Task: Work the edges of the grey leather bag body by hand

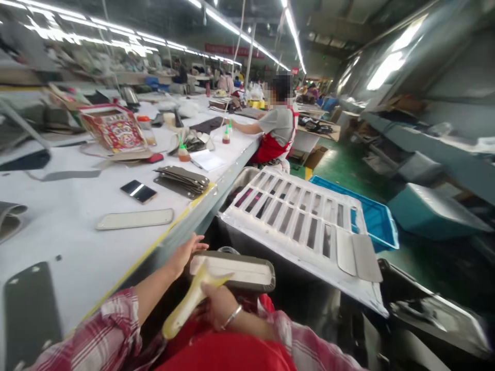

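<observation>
- The dark-rimmed panel (249, 271) is off the tabletop (85, 193), beyond its yellow-taped edge and before the person's lap, between that edge and the slotted white rack (284, 215). It is probably kept there so that both hands can reach it.
- The panel's pale face is up; its long axis runs left to right, the right end dipping slightly.
- The right hand (221, 305) is closed around the yellow tool (184, 309) near its flared end, likely for close control of that end.
- The tool slants: its narrow butt points down-left toward the person, its flared end up-right over the panel's face.
- The left hand (184, 256) is spread, fingers extended by the panel's left end, perhaps to steady it; blur and overlap leave it unclear whether they touch.
- On the tabletop, a pale strip (135, 219) lies with its right end near the taped edge, presumably for easy reach.
- A stack of dark pieces (183, 181) sits farther along that edge, seemingly grouped for handling; the phone (138, 191) lies inward of it.
</observation>
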{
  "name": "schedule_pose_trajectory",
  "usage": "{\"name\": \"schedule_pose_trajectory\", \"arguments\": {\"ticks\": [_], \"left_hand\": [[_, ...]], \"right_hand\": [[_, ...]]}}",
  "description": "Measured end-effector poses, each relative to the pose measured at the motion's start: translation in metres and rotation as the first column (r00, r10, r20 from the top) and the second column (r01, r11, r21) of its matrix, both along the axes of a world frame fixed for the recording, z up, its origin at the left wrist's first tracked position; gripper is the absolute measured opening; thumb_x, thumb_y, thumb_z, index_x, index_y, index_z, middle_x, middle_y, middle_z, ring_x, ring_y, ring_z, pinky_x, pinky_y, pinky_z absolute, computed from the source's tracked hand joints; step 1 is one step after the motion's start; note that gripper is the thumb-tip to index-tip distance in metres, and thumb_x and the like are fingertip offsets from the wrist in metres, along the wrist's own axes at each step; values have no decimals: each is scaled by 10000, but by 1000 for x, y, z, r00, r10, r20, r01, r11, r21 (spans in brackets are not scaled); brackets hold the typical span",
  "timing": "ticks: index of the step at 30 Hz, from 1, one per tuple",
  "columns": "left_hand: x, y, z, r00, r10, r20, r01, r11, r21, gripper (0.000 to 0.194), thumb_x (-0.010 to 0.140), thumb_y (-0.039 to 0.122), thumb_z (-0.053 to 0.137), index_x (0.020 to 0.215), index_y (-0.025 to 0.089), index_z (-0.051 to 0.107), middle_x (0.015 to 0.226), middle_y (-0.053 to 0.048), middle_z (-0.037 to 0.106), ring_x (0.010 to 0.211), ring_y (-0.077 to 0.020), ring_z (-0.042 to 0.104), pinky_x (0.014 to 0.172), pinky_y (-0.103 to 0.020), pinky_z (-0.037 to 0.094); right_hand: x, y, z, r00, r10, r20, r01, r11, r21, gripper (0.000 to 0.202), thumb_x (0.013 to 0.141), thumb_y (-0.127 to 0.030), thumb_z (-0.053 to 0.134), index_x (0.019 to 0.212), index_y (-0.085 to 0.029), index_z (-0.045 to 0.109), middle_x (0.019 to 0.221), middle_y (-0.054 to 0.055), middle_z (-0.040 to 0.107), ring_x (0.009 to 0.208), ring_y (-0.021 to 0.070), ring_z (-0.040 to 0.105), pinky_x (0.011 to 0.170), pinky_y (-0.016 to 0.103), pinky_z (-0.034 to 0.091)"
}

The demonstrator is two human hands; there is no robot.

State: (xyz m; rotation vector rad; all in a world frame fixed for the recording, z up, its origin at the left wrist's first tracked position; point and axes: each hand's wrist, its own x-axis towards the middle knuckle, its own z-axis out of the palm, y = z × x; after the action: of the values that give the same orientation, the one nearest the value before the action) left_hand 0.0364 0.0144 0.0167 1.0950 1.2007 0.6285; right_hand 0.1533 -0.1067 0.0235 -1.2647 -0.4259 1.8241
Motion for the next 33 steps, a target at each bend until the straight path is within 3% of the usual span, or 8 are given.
{"name": "schedule_pose_trajectory", "arguments": {"ticks": [3, 8, 12, 16, 19, 23, 28, 33], "left_hand": [[-24, -13, -7, 992, 63, 107, -52, 994, -96, 574, 810, 596, 370, 1155, 163, 522, 1154, -110, 597, 1009, -215, 584, 768, -312, 483], [-35, -39, -17, 958, 115, 263, -63, 978, -200, 506, 751, 460, 574, 1166, 171, 542, 1113, -90, 623, 968, -215, 599, 756, -291, 482], [-36, -41, -10, 936, 118, 332, -45, 974, -220, 532, 726, 414, 628, 1194, 179, 535, 1140, -93, 613, 991, -207, 585, 775, -280, 461], [-41, -33, -6, 945, 62, 322, -3, 983, -182, 539, 696, 410, 648, 1171, 169, 562, 1134, -100, 618, 1014, -229, 575, 832, -307, 445], [-42, -27, -11, 950, 30, 310, 14, 990, -140, 547, 687, 401, 652, 1170, 159, 566, 1127, -98, 623, 1028, -244, 570, 886, -334, 428], [-42, -25, -22, 958, 25, 286, 1, 996, -90, 538, 716, 404, 624, 1184, 148, 559, 1157, -99, 607, 1081, -261, 542, 944, -366, 403], [-42, -23, -34, 955, 37, 294, -18, 998, -66, 512, 750, 366, 573, 1213, 150, 540, 1166, -92, 604, 1093, -260, 535, 974, -376, 381], [-41, -18, -25, 975, 54, 214, -51, 999, -17, 432, 714, 325, 574, 1097, 133, 626, 1169, -95, 602, 1139, -274, 494, 1023, -375, 322]], "right_hand": [[8, -8, -1, 989, -142, -40, 140, 989, -43, 323, 678, -415, 624, 830, -136, 568, 683, 74, 615, 600, 210, 602, 443, 283, 438], [44, -9, 17, 938, -344, 50, 336, 934, 121, 386, 589, -393, 665, 867, -145, 563, 796, 95, 644, 677, 241, 618, 483, 300, 458], [48, 20, 43, 931, -364, 9, 355, 912, 207, 365, 631, -359, 604, 937, -177, 522, 907, 77, 648, 702, 208, 625, 564, 305, 494], [38, 68, 54, 917, -382, 115, 332, 890, 311, 293, 655, -377, 601, 837, -159, 532, 644, 3, 598, 537, 138, 562, 557, 285, 492], [26, 106, 49, 915, -363, 178, 279, 885, 372, 345, 583, -314, 673, 855, -147, 540, 505, -74, 485, 442, 86, 469, 492, 235, 461], [6, 138, 35, 946, -233, 225, 146, 927, 346, 337, 586, -361, 677, 801, -150, 527, 457, -62, 492, 428, 103, 488, 465, 248, 460], [-14, 146, 21, 944, -178, 279, 74, 935, 346, 317, 665, -460, 605, 653, -176, 465, 442, -62, 458, 387, 82, 447, 470, 254, 468], [-26, 152, 6, 929, -171, 327, 77, 957, 281, 283, 705, -443, 552, 746, -214, 391, 485, -105, 336, 358, 61, 297, 372, 216, 354]]}}
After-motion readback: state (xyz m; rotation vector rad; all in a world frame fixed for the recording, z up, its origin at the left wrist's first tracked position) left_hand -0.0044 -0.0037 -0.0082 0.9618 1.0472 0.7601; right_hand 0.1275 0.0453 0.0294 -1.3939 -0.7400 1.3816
